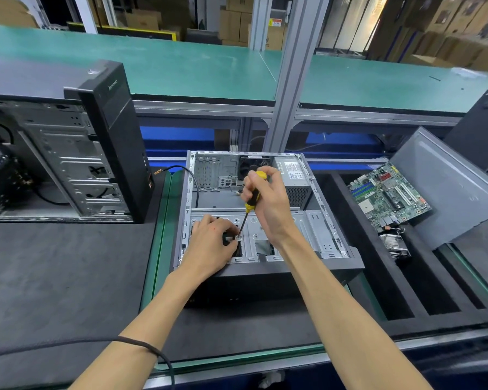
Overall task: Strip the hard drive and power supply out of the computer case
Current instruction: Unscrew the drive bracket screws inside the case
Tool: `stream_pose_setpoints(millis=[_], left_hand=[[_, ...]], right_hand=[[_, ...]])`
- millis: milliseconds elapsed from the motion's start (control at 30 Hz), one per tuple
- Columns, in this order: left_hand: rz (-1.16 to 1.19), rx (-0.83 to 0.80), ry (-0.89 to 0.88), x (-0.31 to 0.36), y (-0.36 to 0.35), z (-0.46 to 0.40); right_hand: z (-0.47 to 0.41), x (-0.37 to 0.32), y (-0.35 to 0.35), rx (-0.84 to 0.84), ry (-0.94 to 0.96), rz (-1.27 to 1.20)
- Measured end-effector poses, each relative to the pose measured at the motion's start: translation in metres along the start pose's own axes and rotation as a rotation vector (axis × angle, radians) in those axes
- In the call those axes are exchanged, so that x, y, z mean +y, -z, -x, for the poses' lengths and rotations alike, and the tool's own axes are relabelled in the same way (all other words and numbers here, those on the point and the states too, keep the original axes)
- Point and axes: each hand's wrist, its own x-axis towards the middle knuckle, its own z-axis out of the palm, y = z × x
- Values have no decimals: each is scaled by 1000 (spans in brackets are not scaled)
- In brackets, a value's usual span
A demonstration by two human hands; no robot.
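Here the right hand [265, 201] grips a screwdriver [252, 199], tip on a screw [239, 236] of the drive cage [282, 235] in the open case [265, 209]; the left hand [213, 243] pinches a small black part beside the tip. A slip could jab those fingers or drop the screw inside. The supply [293, 175] sits at the far corner; a motherboard [389, 197] lies right.

Open computer case [265, 266]: rear bay floor is bare between the fan wall and drive cage [279, 235]. Both hands and the screwdriver [251, 199] crowd the cage's left side. A second tower [107, 136] blocks the left; a leaning panel [445, 192] blocks the right.
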Motion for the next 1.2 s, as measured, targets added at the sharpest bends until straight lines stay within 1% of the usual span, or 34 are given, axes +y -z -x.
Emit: stream_pose_setpoints(millis=[100, 167, 300, 400, 500, 667, 833, 933, 1033, 1200], left_hand=[[-4, -2, 0, 0, 0, 0], [4, -6, 3, 0, 0, 0], [19, -67, 60, -1, 0, -1], [64, -107, 46, 0, 0, -4], [94, -115, 36, -1, 0, -6], [79, -126, 20, -2, -2, -8], [89, -145, 25, -3, -3, -8], [90, -185, 34, -2, -1, -10], [116, -200, 58, 0, 1, -13], [188, -184, 86, 1, 2, -12]], right_hand=[[2, 3, -2, 36, 46, 82], [3, 4, -5, 27, 58, 108], [5, 4, -9, -14, 41, 74], [5, 5, -10, 11, 30, 72], [4, 6, -10, 16, 41, 122], [3, 3, -11, -50, 81, 107], [5, 0, -12, -11, 67, 125], [4, -4, -12, -40, 81, 158], [3, -3, -13, -68, 90, 111], [6, -1, -14, -16, 87, 143]])
